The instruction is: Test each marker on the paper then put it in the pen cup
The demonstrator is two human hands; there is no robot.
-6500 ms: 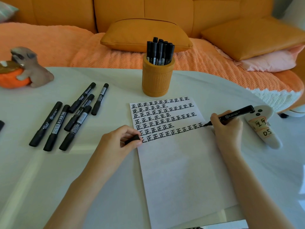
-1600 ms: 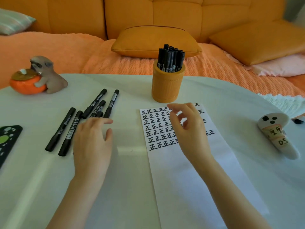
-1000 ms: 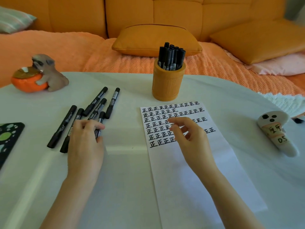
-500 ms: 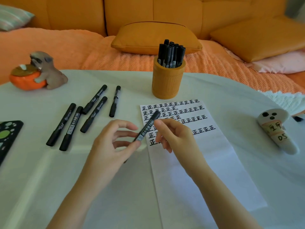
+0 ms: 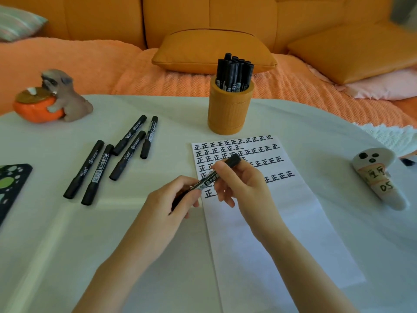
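Both hands hold one black marker [image 5: 211, 177] slanted over the left edge of the white paper [image 5: 270, 233]. My left hand [image 5: 168, 207] grips its lower end and my right hand [image 5: 242, 184] grips its upper half. Rows of black written characters fill the paper's top part. The orange pen cup [image 5: 230, 109] stands behind the paper with several black markers [image 5: 234, 73] upright in it. Several loose black markers [image 5: 108, 159] lie on the table to the left.
The white table [image 5: 67, 245] also carries a dog figurine with an orange bowl [image 5: 52, 98] at the far left, a dark patterned object [image 5: 11, 184] at the left edge and a white ghost-shaped object [image 5: 379, 177] at the right. An orange sofa with cushions [image 5: 214, 50] lies behind.
My left hand picked a marker from the loose group and brought it over the paper's edge. My right hand has closed round its upper half.
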